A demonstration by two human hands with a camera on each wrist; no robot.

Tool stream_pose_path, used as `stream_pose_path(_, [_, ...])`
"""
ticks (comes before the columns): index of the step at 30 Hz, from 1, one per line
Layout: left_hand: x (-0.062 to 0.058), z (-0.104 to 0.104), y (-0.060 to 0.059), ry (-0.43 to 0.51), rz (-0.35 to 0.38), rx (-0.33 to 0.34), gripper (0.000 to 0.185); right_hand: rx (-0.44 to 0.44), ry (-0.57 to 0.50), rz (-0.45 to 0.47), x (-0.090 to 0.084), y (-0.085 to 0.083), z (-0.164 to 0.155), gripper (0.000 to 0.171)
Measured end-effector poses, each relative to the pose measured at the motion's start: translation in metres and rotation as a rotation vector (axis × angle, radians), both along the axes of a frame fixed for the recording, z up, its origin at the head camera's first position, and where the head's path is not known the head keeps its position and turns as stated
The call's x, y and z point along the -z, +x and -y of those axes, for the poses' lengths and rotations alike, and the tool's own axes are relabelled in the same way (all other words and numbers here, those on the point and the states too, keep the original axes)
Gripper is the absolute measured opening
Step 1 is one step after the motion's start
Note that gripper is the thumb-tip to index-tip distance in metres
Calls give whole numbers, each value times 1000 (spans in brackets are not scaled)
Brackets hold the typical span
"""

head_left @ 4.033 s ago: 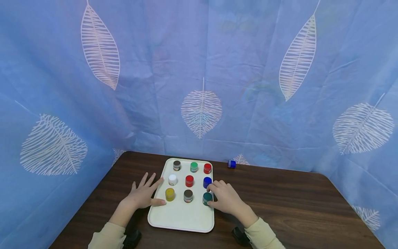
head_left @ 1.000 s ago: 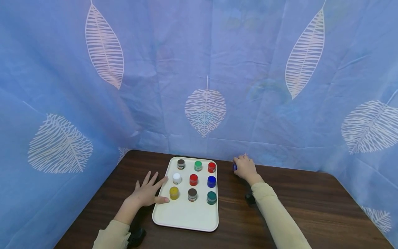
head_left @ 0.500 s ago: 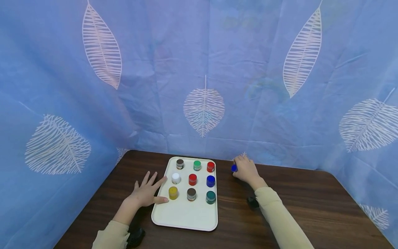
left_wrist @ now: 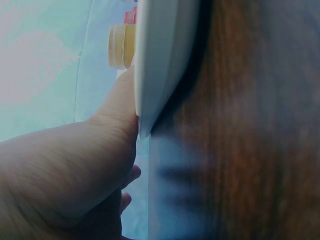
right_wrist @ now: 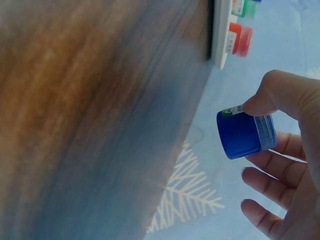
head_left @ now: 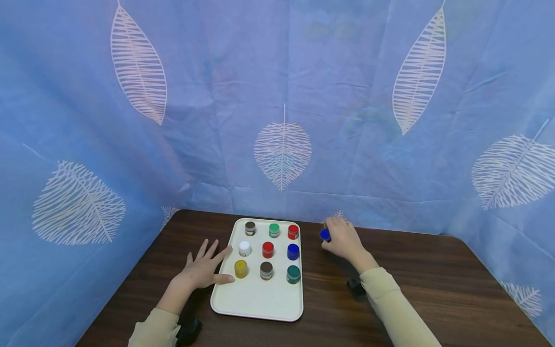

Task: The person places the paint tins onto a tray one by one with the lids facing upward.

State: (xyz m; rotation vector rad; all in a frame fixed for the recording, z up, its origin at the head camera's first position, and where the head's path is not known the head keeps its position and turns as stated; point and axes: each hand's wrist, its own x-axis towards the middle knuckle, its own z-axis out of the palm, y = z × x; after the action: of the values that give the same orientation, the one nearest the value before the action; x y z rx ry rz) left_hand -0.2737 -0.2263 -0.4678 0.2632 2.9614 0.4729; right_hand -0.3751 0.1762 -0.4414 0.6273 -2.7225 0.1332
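Note:
My right hand (head_left: 344,238) pinches a blue paint jar (right_wrist: 245,134) between thumb and fingers, right of the tray near the table's back edge. In the right wrist view, curtain shows between the jar's base and the table. My left hand (head_left: 201,270) lies with fingers spread at the left rim of a white tray (head_left: 256,311), its thumb over the rim. Rows of paint jars stand upright on the tray, among them a yellow jar (head_left: 241,269) near the left thumb, a white jar (head_left: 244,248), another blue jar (head_left: 293,251) and a dark green jar (head_left: 293,274).
The tray sits on a dark wooden table (head_left: 390,279). A blue curtain (head_left: 208,144) with white leaf prints hangs behind it and along both sides. Also on the tray are two red jars, a light green jar (head_left: 274,230) and two dark brown jars.
My right hand has left the dark green jar and picked up the blue jar that lay on its side at the back. Lately it tilts upright and shifts slightly nearer. The left hand stays.

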Motion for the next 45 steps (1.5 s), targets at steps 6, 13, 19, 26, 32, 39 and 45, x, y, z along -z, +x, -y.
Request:
stream_pose_path(6, [2, 1, -1, -1, -2, 0, 94, -22, -3, -55, -2, 15, 1, 35])
stream_pose_path(13, [0, 1, -1, 2, 12, -5, 93, -43, -29, -100, -5, 35, 0, 39])
stream_pose_path(19, [-2, 0, 1, 17, 3, -3, 93, -78, -47, -160, -8, 49, 0, 38])
stream_pose_path(26, [0, 0, -3, 6, 3, 1, 94, -119, -82, -171, -13, 69, 4, 35])
stream_pose_path(32, [4, 1, -7, -10, -2, -3, 93, -151, -90, -170, -16, 83, 11, 35])
stream_pose_path(39, [6, 2, -7, -11, -3, -13, 94, -226, -82, -211, -16, 95, 24, 32])
stream_pose_path(45, [6, 2, -5, -6, 3, -15, 95, -284, -57, -202, -13, 104, 40, 33])
